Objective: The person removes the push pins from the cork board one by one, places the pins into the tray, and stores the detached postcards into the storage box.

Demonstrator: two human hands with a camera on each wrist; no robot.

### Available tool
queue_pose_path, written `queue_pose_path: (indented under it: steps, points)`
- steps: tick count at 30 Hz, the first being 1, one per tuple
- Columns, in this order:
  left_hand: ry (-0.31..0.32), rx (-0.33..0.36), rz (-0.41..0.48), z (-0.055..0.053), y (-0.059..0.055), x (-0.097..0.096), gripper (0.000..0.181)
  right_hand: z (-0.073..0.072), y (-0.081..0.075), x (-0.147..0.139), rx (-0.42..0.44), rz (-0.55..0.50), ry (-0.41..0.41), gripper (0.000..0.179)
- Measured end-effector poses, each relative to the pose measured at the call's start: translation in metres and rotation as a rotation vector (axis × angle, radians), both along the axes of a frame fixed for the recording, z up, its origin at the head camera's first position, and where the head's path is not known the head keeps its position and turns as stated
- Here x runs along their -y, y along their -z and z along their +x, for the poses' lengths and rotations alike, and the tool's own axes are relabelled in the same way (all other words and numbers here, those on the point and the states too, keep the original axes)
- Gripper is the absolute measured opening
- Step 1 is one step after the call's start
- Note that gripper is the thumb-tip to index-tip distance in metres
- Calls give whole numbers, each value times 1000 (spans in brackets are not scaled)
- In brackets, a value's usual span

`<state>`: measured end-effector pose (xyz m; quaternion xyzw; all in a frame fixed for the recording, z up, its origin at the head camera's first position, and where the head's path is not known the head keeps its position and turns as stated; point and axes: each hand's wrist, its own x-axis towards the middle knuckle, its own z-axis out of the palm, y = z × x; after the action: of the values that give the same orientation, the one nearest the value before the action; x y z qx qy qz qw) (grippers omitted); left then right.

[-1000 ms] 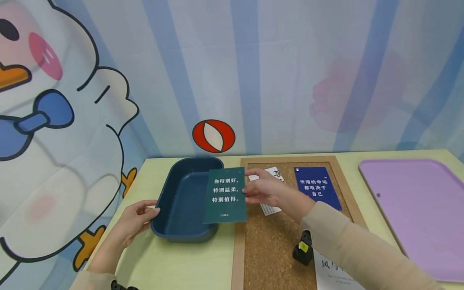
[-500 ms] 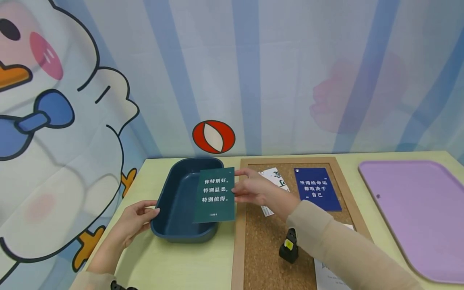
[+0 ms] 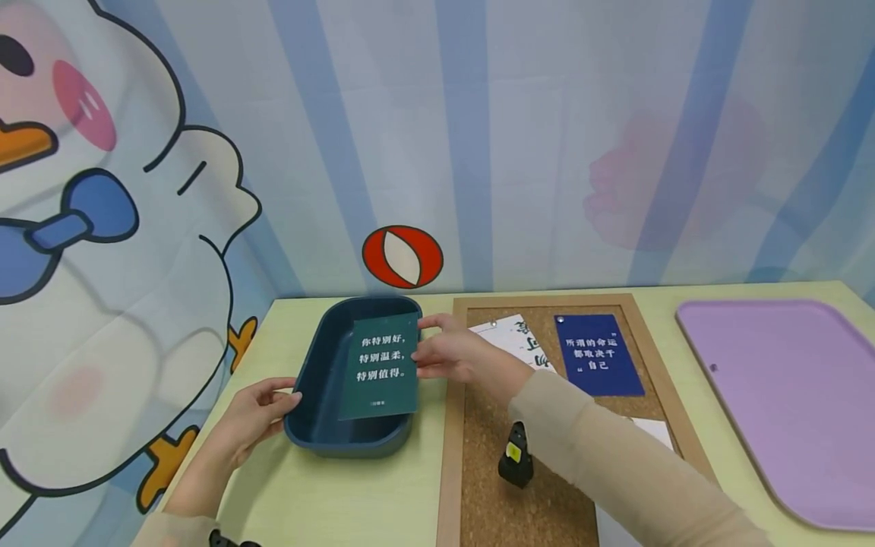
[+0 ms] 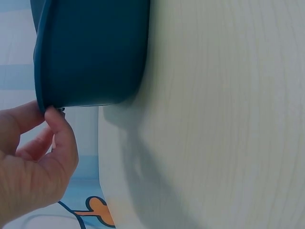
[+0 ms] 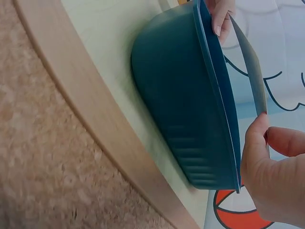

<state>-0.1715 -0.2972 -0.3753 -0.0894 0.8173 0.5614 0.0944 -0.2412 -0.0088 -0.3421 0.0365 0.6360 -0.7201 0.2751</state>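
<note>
A green card (image 3: 380, 366) with white lettering is pinched along its right edge by my right hand (image 3: 451, 351). It hangs over the dark blue plastic basin (image 3: 321, 410), covering much of the basin's inside in the head view. The right wrist view shows the card (image 5: 252, 62) edge-on, above the basin's rim. My left hand (image 3: 253, 416) grips the basin's left rim between thumb and fingers; the left wrist view shows this pinch at the rim of the basin (image 4: 90, 52) close up.
Right of the basin lies a wood-framed cork board (image 3: 478, 471). On it are a dark blue card (image 3: 598, 355), a white card (image 3: 519, 342) with green characters and another white sheet (image 3: 649, 431), partly behind the right sleeve. A purple tray (image 3: 786, 395) lies at the far right.
My right hand has carried the green card leftward from the board side until it is over the basin. The left hand and the basin have stayed in place.
</note>
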Motion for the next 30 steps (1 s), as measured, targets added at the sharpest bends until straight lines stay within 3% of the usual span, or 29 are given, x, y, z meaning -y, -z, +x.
queue_pose_path:
  steps: [17,30]
  points:
    - [-36,8,11,-1,1,-3,47,4,4,38,15,-18,-33,54]
    - [-28,4,-2,-1,2,1,47,7,12,59,-55,42,48,55]
